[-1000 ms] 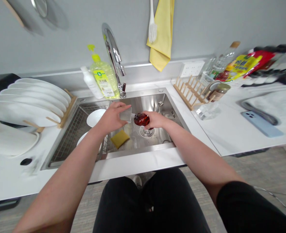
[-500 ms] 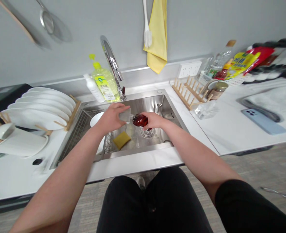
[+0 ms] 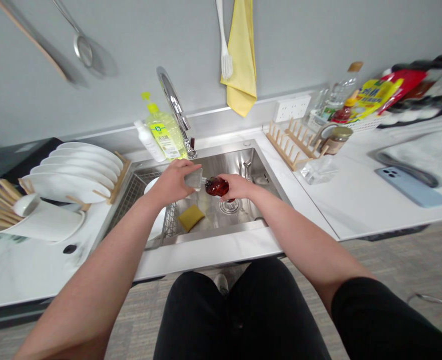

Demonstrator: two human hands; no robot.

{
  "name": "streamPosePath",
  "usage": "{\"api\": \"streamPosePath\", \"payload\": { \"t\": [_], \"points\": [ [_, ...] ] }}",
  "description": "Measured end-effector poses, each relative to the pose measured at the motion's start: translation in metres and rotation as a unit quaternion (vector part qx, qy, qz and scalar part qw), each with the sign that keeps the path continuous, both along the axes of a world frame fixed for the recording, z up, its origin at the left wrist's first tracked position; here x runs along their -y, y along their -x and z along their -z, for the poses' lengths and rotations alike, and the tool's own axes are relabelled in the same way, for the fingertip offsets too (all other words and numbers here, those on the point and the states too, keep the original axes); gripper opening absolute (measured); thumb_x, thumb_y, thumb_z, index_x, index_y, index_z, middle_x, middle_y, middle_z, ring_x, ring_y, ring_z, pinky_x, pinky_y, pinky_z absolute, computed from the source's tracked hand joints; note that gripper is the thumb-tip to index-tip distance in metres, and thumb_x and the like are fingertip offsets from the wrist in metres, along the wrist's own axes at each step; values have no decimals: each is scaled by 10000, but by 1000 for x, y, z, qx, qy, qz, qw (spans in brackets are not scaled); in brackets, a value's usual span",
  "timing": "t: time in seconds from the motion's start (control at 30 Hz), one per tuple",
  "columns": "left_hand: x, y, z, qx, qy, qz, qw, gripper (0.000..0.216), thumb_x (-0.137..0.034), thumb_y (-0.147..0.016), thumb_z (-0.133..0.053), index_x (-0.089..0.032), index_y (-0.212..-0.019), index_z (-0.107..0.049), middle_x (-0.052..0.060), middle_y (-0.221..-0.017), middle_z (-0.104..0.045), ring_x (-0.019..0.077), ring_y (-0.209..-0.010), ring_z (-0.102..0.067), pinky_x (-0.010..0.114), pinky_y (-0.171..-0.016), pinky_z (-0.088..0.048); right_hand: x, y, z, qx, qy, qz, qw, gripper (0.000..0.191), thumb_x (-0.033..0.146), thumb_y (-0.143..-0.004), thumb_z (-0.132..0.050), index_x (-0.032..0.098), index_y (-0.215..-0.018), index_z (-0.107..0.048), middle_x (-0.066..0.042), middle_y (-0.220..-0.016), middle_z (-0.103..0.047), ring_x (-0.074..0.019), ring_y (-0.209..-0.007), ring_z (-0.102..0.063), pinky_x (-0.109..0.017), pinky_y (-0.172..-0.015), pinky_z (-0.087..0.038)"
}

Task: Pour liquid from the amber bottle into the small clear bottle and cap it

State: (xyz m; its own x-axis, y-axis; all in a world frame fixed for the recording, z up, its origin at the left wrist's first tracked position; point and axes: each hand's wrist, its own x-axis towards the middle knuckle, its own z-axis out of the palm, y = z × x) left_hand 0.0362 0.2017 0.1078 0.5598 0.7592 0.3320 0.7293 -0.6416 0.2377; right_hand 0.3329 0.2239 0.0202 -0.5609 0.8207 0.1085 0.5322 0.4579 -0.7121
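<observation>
Left hand (image 3: pixel 171 184) and right hand (image 3: pixel 238 186) are together but not touching, held above the stainless steel sink (image 3: pixel 224 162); left hand is clamped on a small clear square glass bottle (image 3: pixel 193 178), right hand on a dark red stemmed glass (image 3: pixel 216 186); bottle's narrow neck points at the red glass, contact too small to tell; both are over the middle of the sink; step in hand looks like working the two glass pieces together; next move calls for steady grips on both; a yellow sponge (image 3: pixel 191 218) lies inside the sink; a chrome faucet (image 3: pixel 173 100) stands behind the sink; white plates (image 3: pixel 74 170) stand racked left of the sink; a blue phone (image 3: pixel 412 187) lies on the bench (image 3: pixel 356 215) right of the sink.
</observation>
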Motion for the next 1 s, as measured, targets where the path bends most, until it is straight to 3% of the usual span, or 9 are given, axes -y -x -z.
{"api": "streamPosePath", "payload": {
  "t": [0.3,0.77,1.0],
  "points": [
    [-1,-2,-9,-11,7,-4,1000,782,-334,-755,-895,-281,-1527,-779,130,-1443,-728,398,-1336,-653,650,-1255,-519,0,1,-1,-14,-1,1,1000,718,257,-668,-1054,279,-1327,-770,-15,-1205,-880,-300,-1113,-820,-341,-924,-567],
    [1,-3,-33,-49,41,-14,998,793,-410,-765,-882,-281,-1540,-777,111,-1366,-712,349,-1203,-721,557,-1177,-592,3,7,5,-49,-5,-1,999,651,269,-676,-1066,257,-1256,-771,-23,-1176,-879,-298,-1078,-828,-347,-921,-578],
    [5,-6,-41,-61,51,-11,997,815,-385,-762,-880,-241,-1555,-765,119,-1375,-710,351,-1228,-719,551,-1208,-577,2,8,8,-57,-13,-9,998,676,259,-674,-1057,259,-1289,-776,-25,-1185,-882,-304,-1069,-830,-354,-916,-591]
  ]
}}
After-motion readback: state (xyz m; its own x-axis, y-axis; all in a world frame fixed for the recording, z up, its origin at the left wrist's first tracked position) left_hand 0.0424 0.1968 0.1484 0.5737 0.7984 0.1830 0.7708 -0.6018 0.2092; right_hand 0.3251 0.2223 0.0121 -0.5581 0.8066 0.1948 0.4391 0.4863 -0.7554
